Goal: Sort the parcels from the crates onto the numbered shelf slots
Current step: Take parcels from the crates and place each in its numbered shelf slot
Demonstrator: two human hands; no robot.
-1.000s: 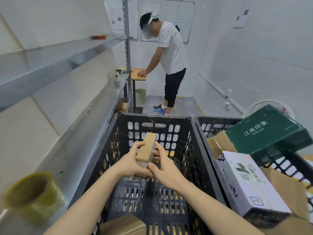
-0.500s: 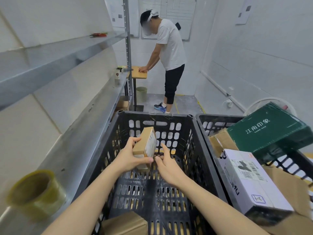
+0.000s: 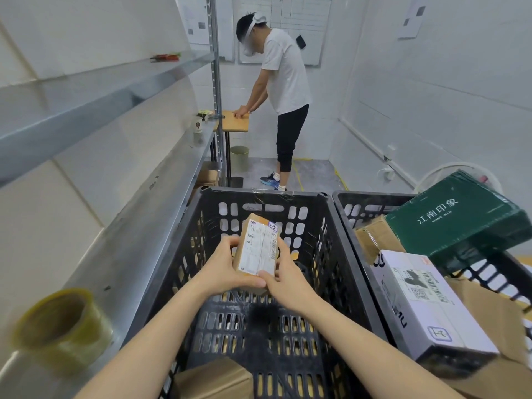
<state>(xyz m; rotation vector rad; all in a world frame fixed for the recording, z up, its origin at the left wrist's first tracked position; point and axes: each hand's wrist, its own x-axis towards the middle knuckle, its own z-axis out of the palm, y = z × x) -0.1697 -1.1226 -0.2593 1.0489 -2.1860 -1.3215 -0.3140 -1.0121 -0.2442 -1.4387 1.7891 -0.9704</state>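
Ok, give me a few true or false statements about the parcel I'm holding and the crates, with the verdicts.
1. The left hand and the right hand both hold the brown parcel over the left crate. True.
2. The parcel's white label faces away from the camera. False: it faces the camera.
3. The green box lies in the left crate. False: it rests atop the pile in the right crate.
4. A tape roll stands on the metal shelf at the left. True.

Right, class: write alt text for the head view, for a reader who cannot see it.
A left hand and right hand grip a small labelled parcel above a black crate. A second crate alongside holds more boxes.
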